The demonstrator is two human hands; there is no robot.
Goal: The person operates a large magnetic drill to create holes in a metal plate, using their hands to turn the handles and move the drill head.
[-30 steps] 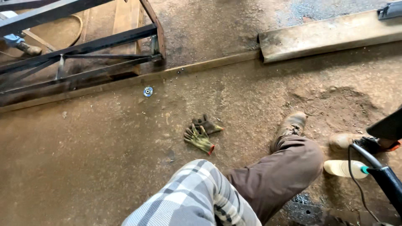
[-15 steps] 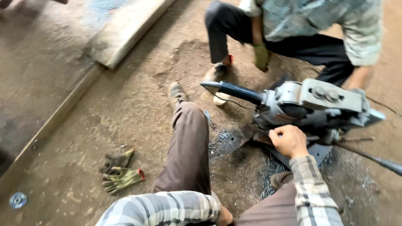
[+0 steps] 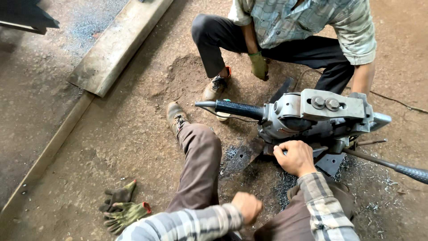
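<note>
Right hand (image 3: 295,157), frame centre, curls shut on the underside of the grey machine (image 3: 318,117) over a steel bar (image 3: 249,151); shavings already lie there. Left hand (image 3: 248,207) is a fist, holding nothing. Gloves (image 3: 121,210) lie lower left.

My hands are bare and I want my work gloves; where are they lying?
In the head view the gloves lie on the dirt floor at lower left, beside the outstretched left leg, apart from both hands.

Right hand (image 3: 295,156) curled forward; left hand (image 3: 248,207) fisted (fingers tucked).
</note>
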